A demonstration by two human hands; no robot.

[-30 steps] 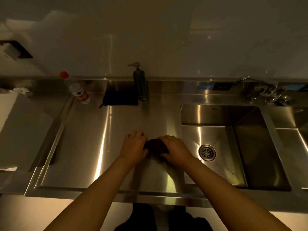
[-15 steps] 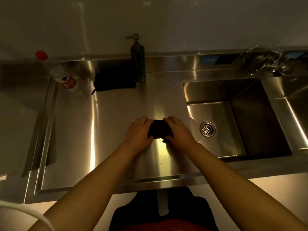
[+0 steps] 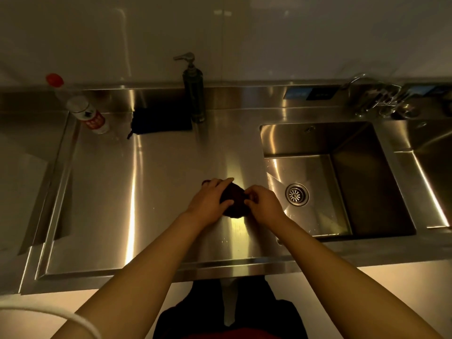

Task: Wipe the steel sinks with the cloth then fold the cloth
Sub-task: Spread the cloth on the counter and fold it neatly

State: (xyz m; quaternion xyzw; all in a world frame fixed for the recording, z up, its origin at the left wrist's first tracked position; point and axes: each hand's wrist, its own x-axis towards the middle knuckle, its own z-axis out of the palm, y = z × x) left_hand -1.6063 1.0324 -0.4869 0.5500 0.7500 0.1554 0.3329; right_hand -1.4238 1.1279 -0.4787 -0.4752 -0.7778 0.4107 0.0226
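Note:
A small dark cloth (image 3: 234, 201), bunched up, lies on the steel drainboard (image 3: 151, 192) just left of the steel sink (image 3: 354, 167). My left hand (image 3: 209, 201) lies on its left side, fingers stretched over the top and thumb pressed against its near edge. My right hand (image 3: 263, 204) pinches the cloth's right edge with curled fingers. A second steel sink (image 3: 435, 152) shows partly at the far right. Much of the cloth is hidden under my hands.
A dark soap pump bottle (image 3: 194, 91) stands at the back wall, with a dark folded cloth (image 3: 161, 122) beside it and a red-capped bottle (image 3: 80, 106) further left. Taps (image 3: 381, 99) sit behind the sinks. The counter's front edge runs just below my forearms.
The head camera has shifted, so the counter sits differently in view. My hands have stayed on the cloth; the left fingers now reach further across its top and the right hand pinches its edge.

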